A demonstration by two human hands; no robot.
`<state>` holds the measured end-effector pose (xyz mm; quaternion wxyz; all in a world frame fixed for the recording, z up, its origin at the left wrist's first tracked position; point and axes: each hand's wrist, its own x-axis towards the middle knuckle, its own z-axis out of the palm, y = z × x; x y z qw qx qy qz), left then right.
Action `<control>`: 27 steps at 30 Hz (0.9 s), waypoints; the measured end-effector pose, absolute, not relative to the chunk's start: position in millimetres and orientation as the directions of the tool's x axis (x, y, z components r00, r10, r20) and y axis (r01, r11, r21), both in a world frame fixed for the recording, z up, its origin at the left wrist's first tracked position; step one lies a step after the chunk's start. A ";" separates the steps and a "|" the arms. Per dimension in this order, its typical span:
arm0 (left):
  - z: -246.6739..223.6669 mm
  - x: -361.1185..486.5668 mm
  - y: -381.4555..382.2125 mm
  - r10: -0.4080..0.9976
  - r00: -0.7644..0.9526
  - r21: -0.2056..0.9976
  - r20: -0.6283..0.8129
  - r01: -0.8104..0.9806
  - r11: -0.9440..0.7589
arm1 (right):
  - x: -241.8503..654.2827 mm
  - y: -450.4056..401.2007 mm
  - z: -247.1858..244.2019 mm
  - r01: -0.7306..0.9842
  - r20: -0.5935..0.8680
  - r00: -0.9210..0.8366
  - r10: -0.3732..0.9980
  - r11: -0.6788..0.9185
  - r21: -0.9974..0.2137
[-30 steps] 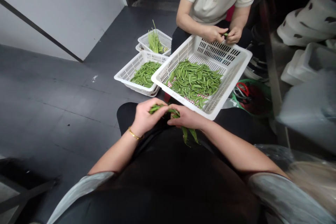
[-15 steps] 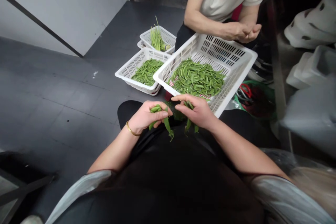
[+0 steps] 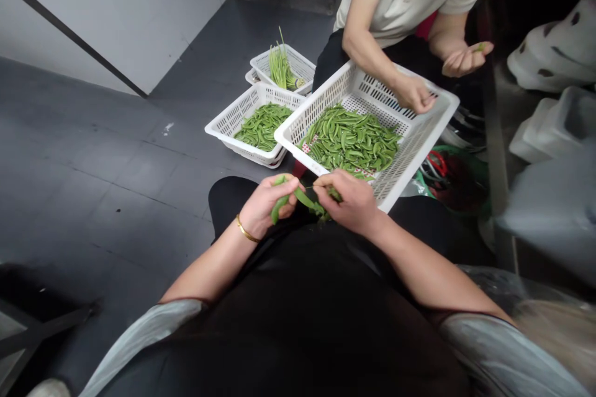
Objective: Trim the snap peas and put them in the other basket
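Observation:
My left hand point(image 3: 274, 200), with a gold bracelet at the wrist, is closed on green pea pods point(image 3: 280, 208); one pod sticks out toward the other hand. Close beside it, my right hand point(image 3: 348, 200) is pinched, with pea pods partly hidden in its fingers and a thin strand running between the hands. Just beyond them is a large white basket point(image 3: 423, 158) with a heap of pea pods point(image 3: 351, 139) on its bottom. A smaller white basket point(image 3: 223, 123) behind it to the left also holds pods.
Across the large basket sits a person in a light shirt point(image 3: 400, 0), one hand point(image 3: 413, 93) over the basket, the other point(image 3: 465, 61) raised with something green. Long green stalks point(image 3: 280, 68) lie in a back basket. White containers point(image 3: 552, 118) stand at the right.
My hands have drawn nearer each other, and the right one has closed into a pinch. The other person's hands have parted, one reaching down over the large basket.

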<state>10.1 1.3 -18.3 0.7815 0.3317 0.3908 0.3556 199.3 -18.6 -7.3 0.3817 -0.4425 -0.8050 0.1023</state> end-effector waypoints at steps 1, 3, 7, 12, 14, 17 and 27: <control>-18.5 5.2 3.5 0.863 0.363 0.836 -0.352 -0.294 0.464 | 205.6 -19.2 -4.6 0.639 0.533 -0.264 0.804 0.560 -0.528; -16.8 -7.4 7.0 0.939 0.209 0.912 -0.272 -0.256 0.321 | 220.9 -19.1 2.5 0.656 0.522 -0.152 0.839 0.481 -0.582; -7.6 -23.4 5.3 0.983 0.100 0.975 -0.153 -0.145 0.167 | 238.0 -17.4 11.2 0.661 0.422 -0.167 0.891 0.419 -0.623; 5.5 -18.2 -3.6 0.979 0.185 0.996 -0.086 0.000 0.088 | 209.5 -17.8 -2.4 0.600 0.292 -0.502 0.814 0.571 -0.560; 6.5 -16.5 -6.3 0.973 0.221 0.998 -0.065 0.035 0.059 | 198.0 -15.7 -8.6 0.586 0.284 -0.583 0.761 0.636 -0.501; -1.0 -14.5 -11.9 0.964 0.251 0.995 -0.088 0.065 0.074 | 192.8 -10.9 -9.5 0.557 0.383 -0.512 0.769 0.637 -0.533; -10.1 -20.2 1.2 0.609 0.759 0.892 -0.229 0.414 -0.181 | 204.8 -8.8 0.9 0.402 0.124 -0.741 0.660 0.584 -0.705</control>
